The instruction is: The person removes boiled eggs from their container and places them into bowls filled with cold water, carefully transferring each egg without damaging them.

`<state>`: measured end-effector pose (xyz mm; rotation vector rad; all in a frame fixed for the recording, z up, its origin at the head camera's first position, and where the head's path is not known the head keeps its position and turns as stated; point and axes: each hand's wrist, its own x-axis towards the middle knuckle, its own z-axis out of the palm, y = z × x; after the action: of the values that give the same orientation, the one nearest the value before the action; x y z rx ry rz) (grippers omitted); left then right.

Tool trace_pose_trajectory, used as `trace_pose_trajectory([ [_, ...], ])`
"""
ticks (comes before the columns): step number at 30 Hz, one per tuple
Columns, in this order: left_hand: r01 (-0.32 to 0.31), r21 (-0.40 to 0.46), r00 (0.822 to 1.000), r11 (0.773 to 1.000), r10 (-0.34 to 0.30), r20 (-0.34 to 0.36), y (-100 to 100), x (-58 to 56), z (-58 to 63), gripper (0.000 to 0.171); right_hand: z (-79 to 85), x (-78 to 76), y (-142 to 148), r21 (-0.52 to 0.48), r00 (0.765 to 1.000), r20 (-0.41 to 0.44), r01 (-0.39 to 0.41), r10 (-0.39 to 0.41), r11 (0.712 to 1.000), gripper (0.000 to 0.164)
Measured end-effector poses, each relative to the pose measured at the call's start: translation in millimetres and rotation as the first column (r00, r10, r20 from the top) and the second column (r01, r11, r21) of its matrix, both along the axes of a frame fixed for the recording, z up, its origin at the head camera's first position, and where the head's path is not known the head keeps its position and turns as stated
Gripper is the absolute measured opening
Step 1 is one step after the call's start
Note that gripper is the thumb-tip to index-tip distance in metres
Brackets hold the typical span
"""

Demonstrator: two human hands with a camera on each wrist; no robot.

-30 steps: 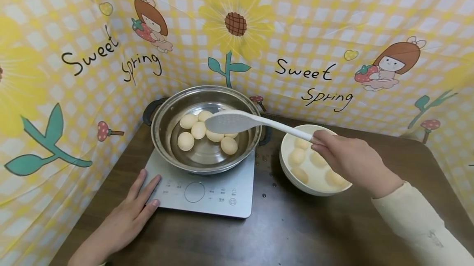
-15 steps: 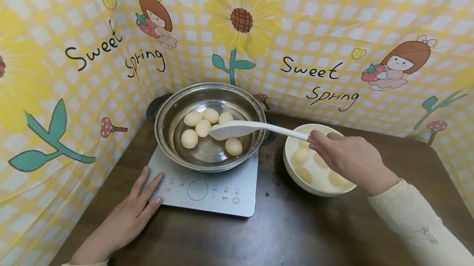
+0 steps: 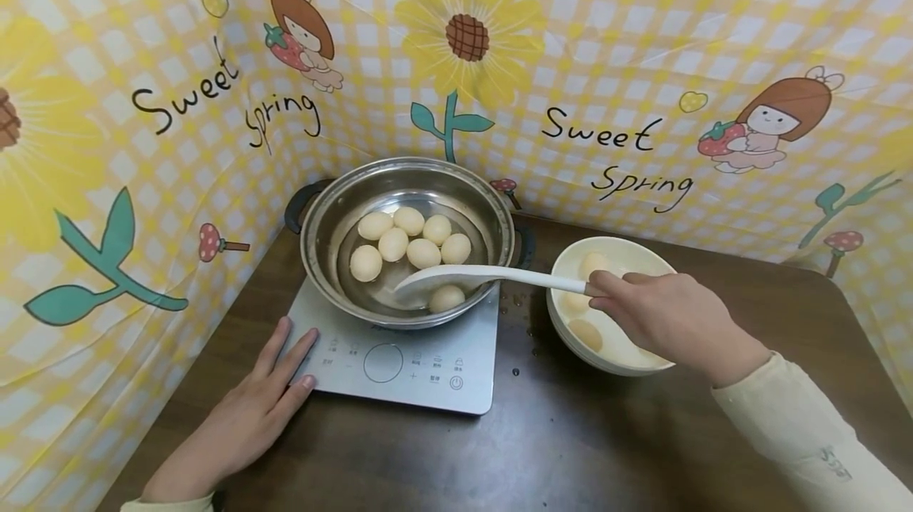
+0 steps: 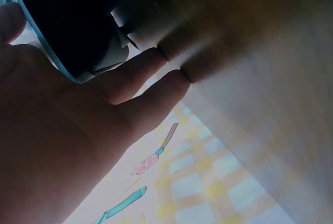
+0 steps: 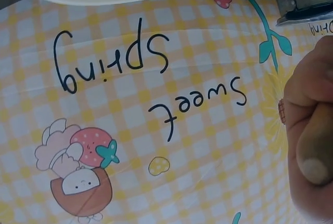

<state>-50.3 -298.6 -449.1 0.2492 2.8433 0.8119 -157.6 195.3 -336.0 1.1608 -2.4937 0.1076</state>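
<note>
mid-frame, we saw eggs (image 3: 424,254) in the pot (image 3: 322,238); the right hand (image 3: 663,322) gripped a white spoon (image 3: 528,275). the left hand (image 3: 250,409), lower left, lay fingers spread at the cooker (image 3: 383,364). the spoon's head seemed underwater; a hasty lift, we judged, could roll an egg off.

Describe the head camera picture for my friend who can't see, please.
A person's right hand holds a white spoon, its head in a metal pot of pale eggs. The left hand rests at the edge of the flat cooker under the pot, and a cream bowl with more eggs stands to the right.
</note>
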Motion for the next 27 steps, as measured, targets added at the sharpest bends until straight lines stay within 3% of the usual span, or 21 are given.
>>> trace_pose_trajectory([
  [11,0.003,-0.016,1.0,1.0,-0.002,0.003,1,-0.2,-0.6,0.062,1.8,-3.9,-8,-0.022,0.993,0.099,-0.064,0.066,0.998,0.016],
  [19,-0.006,-0.02,1.0,1.0,0.006,0.011,1,-0.9,1.3,0.063,23.6,-8.0,-23,0.056,0.971,0.239,-0.005,-0.009,0.998,0.018],
  [23,-0.005,-0.021,1.0,1.0,0.005,0.015,1,-0.4,0.9,0.063,33.1,-12.3,-32,0.105,0.934,0.353,0.027,-0.063,0.994,0.021],
  [27,-0.01,-0.022,1.0,1.0,0.01,0.02,1,0.1,0.3,0.063,41.1,-17.2,-36,0.127,0.85,0.514,0.057,-0.115,0.99,0.019],
])
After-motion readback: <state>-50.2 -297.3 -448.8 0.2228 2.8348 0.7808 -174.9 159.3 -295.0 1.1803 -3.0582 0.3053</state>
